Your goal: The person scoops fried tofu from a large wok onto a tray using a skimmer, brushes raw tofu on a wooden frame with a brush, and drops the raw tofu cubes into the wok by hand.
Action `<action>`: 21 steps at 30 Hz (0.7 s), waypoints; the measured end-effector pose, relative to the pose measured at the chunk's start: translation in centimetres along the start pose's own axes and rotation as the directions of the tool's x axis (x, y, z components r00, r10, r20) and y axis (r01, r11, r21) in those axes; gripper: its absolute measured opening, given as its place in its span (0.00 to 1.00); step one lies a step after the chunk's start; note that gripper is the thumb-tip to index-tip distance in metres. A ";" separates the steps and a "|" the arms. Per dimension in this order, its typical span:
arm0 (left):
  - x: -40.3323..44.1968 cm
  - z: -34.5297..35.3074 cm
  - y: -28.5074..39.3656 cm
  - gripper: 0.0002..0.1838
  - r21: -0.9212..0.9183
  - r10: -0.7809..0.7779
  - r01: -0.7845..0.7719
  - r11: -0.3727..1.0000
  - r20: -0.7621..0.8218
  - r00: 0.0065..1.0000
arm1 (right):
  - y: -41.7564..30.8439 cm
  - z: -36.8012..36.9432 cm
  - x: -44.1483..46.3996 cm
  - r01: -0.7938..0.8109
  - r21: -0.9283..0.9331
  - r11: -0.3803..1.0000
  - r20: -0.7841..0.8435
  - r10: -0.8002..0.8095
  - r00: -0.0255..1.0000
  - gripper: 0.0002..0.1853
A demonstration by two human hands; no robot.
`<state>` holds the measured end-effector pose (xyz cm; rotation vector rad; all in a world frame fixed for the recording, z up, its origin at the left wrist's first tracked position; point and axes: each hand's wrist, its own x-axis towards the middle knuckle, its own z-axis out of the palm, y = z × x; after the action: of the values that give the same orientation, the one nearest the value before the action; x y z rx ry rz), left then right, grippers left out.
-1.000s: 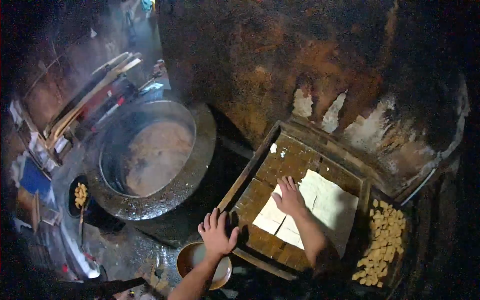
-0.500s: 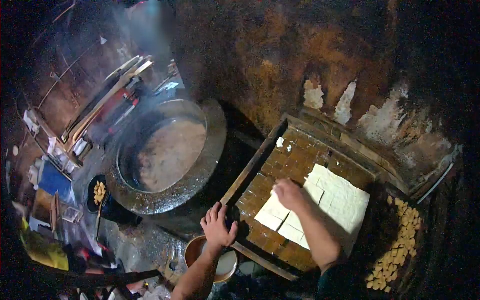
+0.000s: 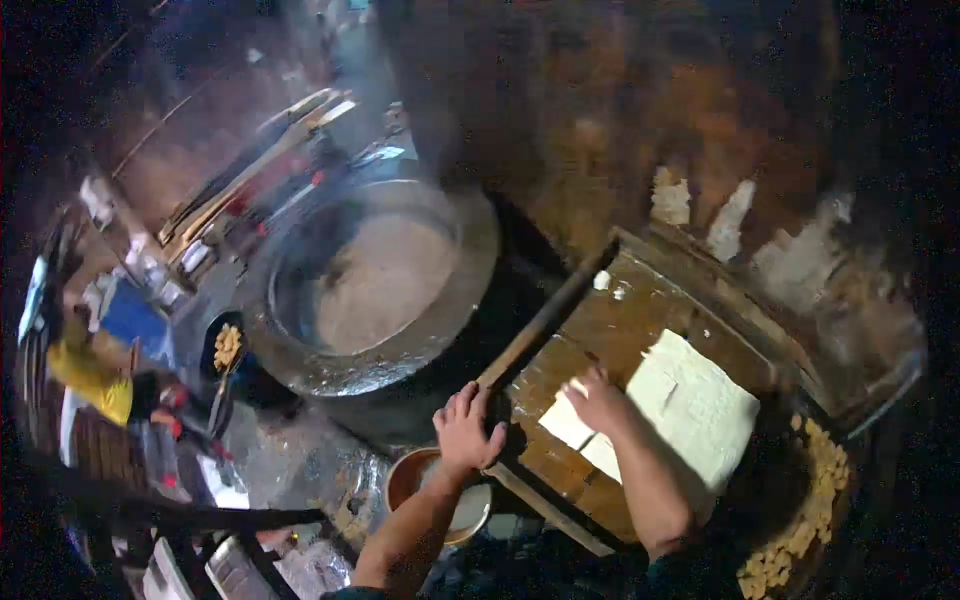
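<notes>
A white sheet (image 3: pixel 700 400), cut into pieces on its left side, lies on the brown wooden tray (image 3: pixel 640 300). My right hand (image 3: pixel 594 399) is over the cut left part, its fingers curled at a white piece (image 3: pixel 566 420); the motion blur hides part of the grip. My left hand (image 3: pixel 467 430) rests on the tray's left edge with its fingers apart, holding nothing. Small white crumbs (image 3: pixel 601 280) lie near the tray's far corner.
A large steaming pot (image 3: pixel 385 275) stands left of the tray. Below my left hand is a brown bowl (image 3: pixel 405 478) of pale liquid. Yellowish pieces (image 3: pixel 800 520) lie at the right, others in a dark ladle (image 3: pixel 228 345). A person in yellow (image 3: pixel 95 385) is at far left.
My right hand has gone from lying flat on the white pieces to curled fingers at one of them. My left hand stays on the tray's edge. The view has shifted, and the yellow-clad person has appeared.
</notes>
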<state>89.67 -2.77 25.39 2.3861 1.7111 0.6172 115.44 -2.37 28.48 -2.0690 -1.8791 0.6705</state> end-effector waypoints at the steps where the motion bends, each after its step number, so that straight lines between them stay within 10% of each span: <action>1: -0.5 -0.1 -1.4 0.38 -0.020 -0.008 0.008 1.000 -0.023 1.000 | -2.6 1.0 -0.6 -0.038 0.004 0.999 0.029 0.038 0.999 0.34; 6: -0.6 0.5 -0.8 0.38 -0.013 -0.015 0.015 1.000 0.007 1.000 | -3.1 2.9 -3.6 0.074 -0.160 0.984 -0.202 -0.107 0.974 0.29; 8: -0.8 0.6 -1.2 0.39 0.000 -0.029 0.029 1.000 0.042 0.999 | -1.2 3.0 -1.0 -0.170 0.271 0.947 0.072 0.156 0.985 0.32; 10: -1.2 0.0 -1.2 0.39 -0.045 -0.031 0.032 0.998 0.035 0.999 | 3.6 4.4 2.5 -0.094 0.492 0.866 0.113 0.044 0.993 0.34; 12: -1.4 0.2 -1.1 0.40 0.001 -0.052 0.052 0.999 0.061 0.997 | 1.6 2.1 0.6 -0.040 0.694 0.719 0.133 -0.073 0.988 0.13; 16: -1.7 0.3 -1.3 0.39 -0.008 -0.030 0.030 1.000 0.031 0.999 | -4.6 4.2 -4.4 -0.012 -0.242 0.970 0.016 0.017 1.000 0.39; 21: -2.1 -0.2 -1.7 0.41 -0.030 -0.012 0.013 0.999 0.026 1.000 | -12.4 2.7 -10.4 0.007 -0.275 0.962 0.074 0.013 0.997 0.41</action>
<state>87.53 -4.16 24.44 2.3511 1.6928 0.6031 102.85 -11.32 33.87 -2.2401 -2.1162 0.5181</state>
